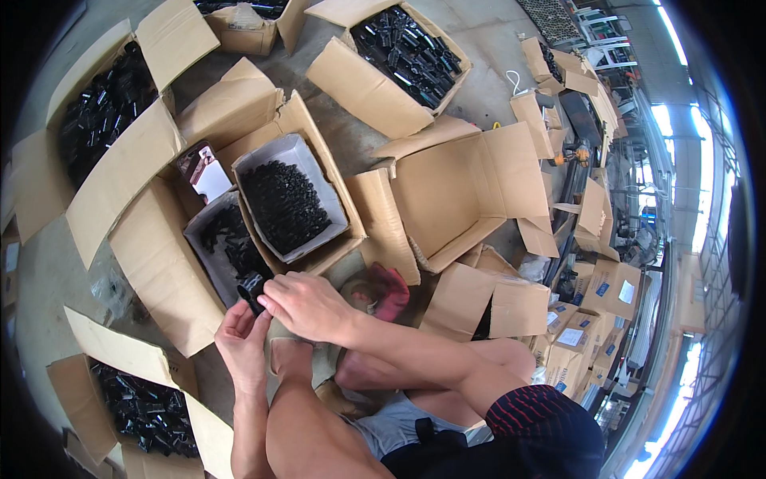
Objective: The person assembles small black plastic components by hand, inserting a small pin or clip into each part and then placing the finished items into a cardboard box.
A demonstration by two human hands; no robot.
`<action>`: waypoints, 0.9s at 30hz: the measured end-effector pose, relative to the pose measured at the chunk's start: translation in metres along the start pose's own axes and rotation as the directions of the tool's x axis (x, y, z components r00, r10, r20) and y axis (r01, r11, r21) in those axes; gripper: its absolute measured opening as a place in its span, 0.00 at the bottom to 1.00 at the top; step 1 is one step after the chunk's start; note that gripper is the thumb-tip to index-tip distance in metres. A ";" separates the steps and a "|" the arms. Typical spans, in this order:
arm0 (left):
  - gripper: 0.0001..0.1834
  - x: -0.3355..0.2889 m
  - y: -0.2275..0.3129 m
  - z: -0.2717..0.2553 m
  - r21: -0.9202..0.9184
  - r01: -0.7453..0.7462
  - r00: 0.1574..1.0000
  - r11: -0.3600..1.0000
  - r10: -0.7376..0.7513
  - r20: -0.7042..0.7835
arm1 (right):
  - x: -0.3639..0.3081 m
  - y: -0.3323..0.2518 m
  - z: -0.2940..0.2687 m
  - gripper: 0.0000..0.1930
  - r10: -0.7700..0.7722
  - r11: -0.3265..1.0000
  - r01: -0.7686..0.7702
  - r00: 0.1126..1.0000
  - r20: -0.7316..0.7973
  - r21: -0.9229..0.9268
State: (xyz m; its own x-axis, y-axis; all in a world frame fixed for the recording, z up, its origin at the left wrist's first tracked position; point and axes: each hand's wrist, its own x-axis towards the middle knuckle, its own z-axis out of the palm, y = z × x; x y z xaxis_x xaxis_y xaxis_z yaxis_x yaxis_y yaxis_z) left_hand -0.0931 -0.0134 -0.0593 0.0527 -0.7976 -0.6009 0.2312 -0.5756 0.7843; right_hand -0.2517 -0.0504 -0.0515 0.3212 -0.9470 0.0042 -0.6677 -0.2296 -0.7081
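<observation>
The left hand [241, 329] and right hand [309, 307] form one grip, fingertips pinched closed around a small black part [250, 286]. Just beyond the grip, two grey trays [209, 262] holding black pieces [283, 203] sit inside a cardboard box [152, 247].

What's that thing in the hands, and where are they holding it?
A small, shiny black tube-like part. The left hand holds its lower end; the right hand grips its right side with the fingertips.
</observation>
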 end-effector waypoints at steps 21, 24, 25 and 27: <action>0.32 -0.135 0.010 -0.191 0.217 -0.149 0.634 0.965 0.262 -0.728 | 0.007 0.258 -0.162 0.23 0.563 0.578 -0.354 0.825 0.044 -0.735; 0.25 -0.144 -0.020 -0.224 0.129 -0.113 0.576 0.985 0.171 -0.799 | 0.010 0.259 -0.157 0.27 0.453 0.577 -0.232 0.888 0.072 -0.783; 0.23 -0.147 -0.030 -0.234 0.117 -0.119 0.583 0.986 0.165 -0.795 | 0.012 0.259 -0.154 0.31 0.466 0.564 -0.237 0.882 0.068 -0.791; 0.18 -0.146 -0.043 -0.240 0.099 -0.138 0.590 0.985 0.162 -0.791 | 0.014 0.248 -0.155 0.31 0.427 0.568 -0.205 0.901 0.072 -0.797</action>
State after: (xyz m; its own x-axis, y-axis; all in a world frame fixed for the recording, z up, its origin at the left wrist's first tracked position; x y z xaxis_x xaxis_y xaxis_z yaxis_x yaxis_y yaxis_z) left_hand 0.1224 0.1713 -0.0418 0.8369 -0.4216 -0.3491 0.1240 -0.4752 0.8711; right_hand -0.5174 -0.1558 -0.1177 0.0529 -0.9354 -0.3497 -0.9805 -0.1150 0.1592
